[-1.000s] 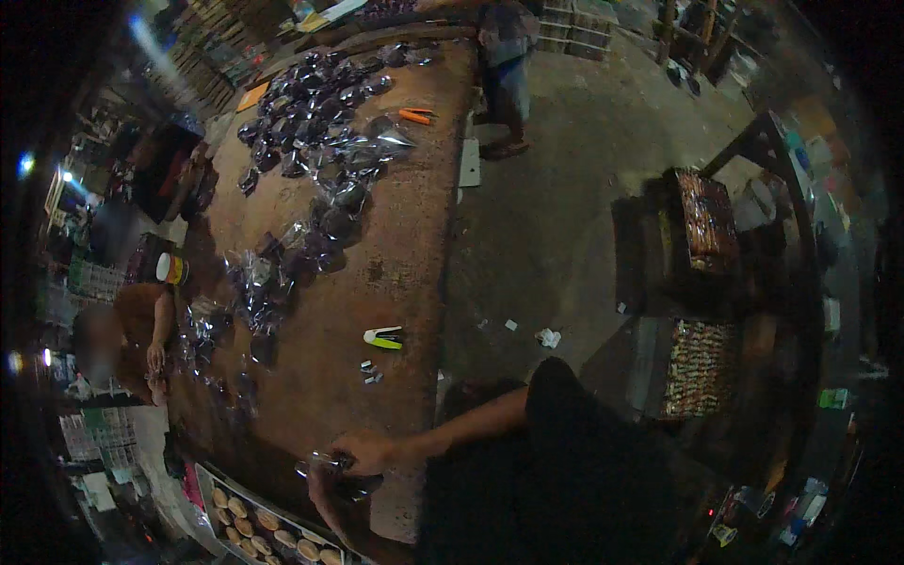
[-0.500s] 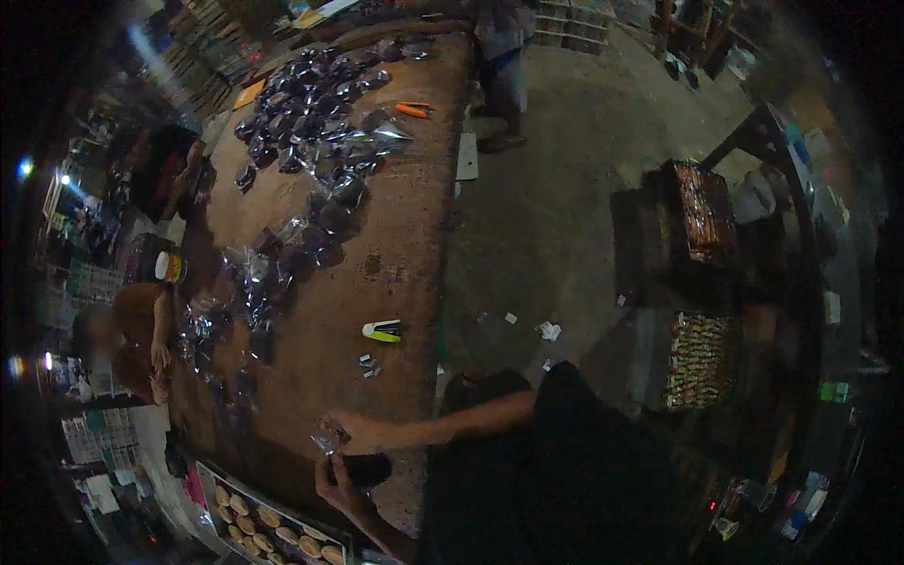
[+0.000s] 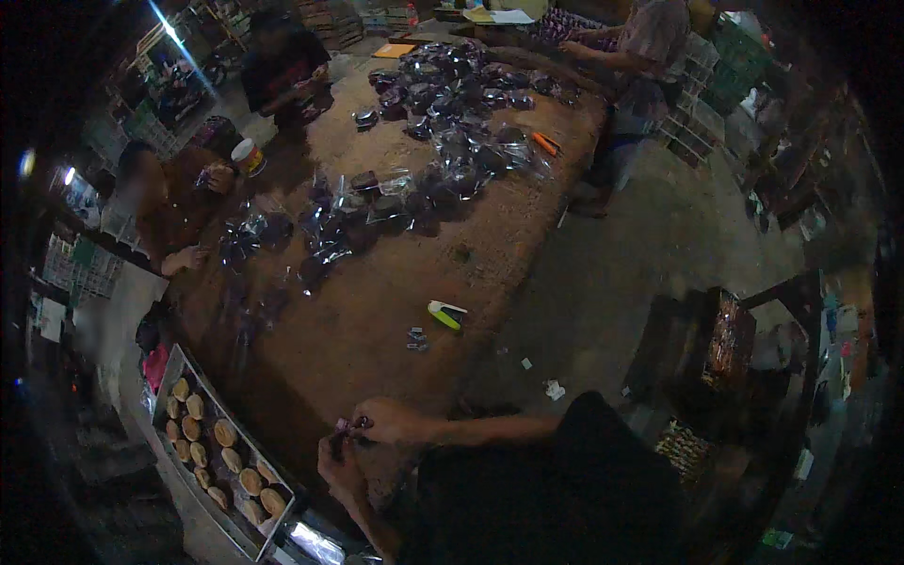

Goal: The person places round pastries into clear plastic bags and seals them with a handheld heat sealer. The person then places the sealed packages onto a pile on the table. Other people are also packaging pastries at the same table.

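A small, shiny, dark-purple bundle [image 3: 349, 426] is held between the person's 2 bare hands, above the near edge of a large, rough-surfaced brown table [image 3: 395, 282]. It is pinched from the right by the curled fingers of the right hand [image 3: 388, 421] and from below by the fingertips of the left hand [image 3: 341, 463]; both grips are drawn nearly closed around it. What the bundle is made of cannot be told in the dim light.

Beyond the hands, a few small silvery-white pieces [image 3: 416, 339] are laid on the table, just beside a lime-green and white handheld stapler [image 3: 446, 315]. Farther up, a wide heap of dark, rounded packets in glossy clear plastic [image 3: 424, 104] is spread, with an orange handheld tool [image 3: 545, 144] set near its right side. To the left of the hands, many tan, rounded pieces [image 3: 224, 433] are held in a long rectangular tray with a pale rim [image 3: 235, 421]. At the table's left side, a white tub with a yellow and red band [image 3: 247, 156] is placed near a co-worker in brown [image 3: 179, 202].
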`<state>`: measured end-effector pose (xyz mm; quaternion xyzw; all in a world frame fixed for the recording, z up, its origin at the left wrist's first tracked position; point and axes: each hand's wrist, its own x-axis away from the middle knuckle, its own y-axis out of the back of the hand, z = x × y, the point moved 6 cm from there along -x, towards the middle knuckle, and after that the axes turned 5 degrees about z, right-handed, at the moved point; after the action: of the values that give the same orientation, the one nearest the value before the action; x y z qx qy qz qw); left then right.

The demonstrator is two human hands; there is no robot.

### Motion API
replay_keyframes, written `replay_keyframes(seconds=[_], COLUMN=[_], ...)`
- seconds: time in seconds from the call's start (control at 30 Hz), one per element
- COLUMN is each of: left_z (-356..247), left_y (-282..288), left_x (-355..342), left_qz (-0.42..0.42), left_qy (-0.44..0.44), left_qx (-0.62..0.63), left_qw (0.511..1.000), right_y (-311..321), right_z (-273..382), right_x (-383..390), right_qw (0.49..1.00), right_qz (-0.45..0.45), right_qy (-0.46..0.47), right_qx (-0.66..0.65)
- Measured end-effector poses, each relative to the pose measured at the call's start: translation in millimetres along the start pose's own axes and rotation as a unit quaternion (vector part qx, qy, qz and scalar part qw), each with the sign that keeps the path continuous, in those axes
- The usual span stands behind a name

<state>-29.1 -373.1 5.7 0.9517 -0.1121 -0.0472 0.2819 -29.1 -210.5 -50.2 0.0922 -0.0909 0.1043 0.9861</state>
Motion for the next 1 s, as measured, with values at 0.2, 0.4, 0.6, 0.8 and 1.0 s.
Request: replay_keyframes(seconds=[0.2,0.4,0.6,0.8,1.0], left_z=[20,5,26,84,110], left_y=[14,21,44,47,56], left_x=[10,5,-6,1,7], left_qz=[-0.042,-0.039,-0.085,-0.068,-0.13], left_qy=[0.023,-0.011,-0.067,0.137,0.175], left_qx=[0.091,-0.058,-0.024,0.169,0.184], left_qw=[0.995,0.998,0.994,0.974,0.958], right_y=[-24,-39,-47,-51,-48], right_z=[-4,-9,6,24,-21], right_x=[-20,-48,-48,-66,-116], right_qw=[0.981,0.973,0.93,0.993,1.0], right_qz=[-0.021,-0.026,0.049,0.016,0.02], right_qy=[0.049,-0.064,-0.126,0.115,0.007], right_qx=[-0.184,-0.221,-0.341,0.025,-0.012])
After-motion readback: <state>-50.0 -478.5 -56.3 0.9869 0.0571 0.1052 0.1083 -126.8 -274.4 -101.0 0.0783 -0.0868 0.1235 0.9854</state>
